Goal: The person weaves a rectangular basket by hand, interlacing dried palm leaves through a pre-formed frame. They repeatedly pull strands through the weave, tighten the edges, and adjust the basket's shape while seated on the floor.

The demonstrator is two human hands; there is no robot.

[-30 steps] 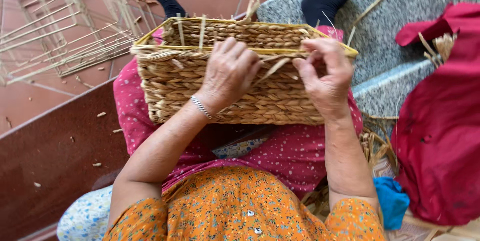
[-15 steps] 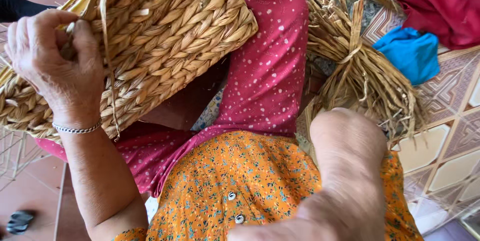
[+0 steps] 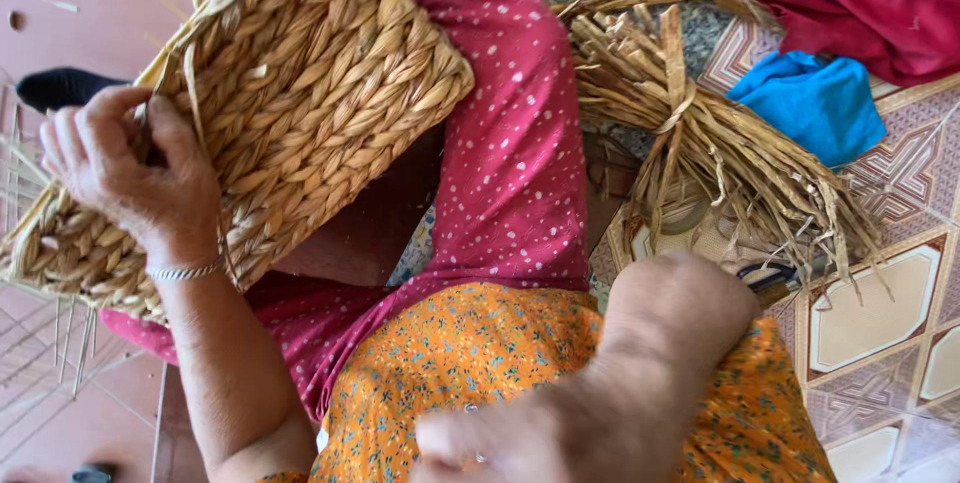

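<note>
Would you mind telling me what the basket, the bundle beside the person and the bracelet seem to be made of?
The basket, held by the left hand, looks woven of thick braided dried plant fibre, matt tan, with loose strand ends showing. The bundle appears to be the same dried straw-like leaves, flat and frayed. The bracelet looks like silvery metal, judging by its shine.

A: Views?
B: One, head-worn, looking steeply down the person's own lap at the tiled floor.
A: Range?
B: Close; right forearm blurs at the bottom edge, woven basket fills upper left.
</note>
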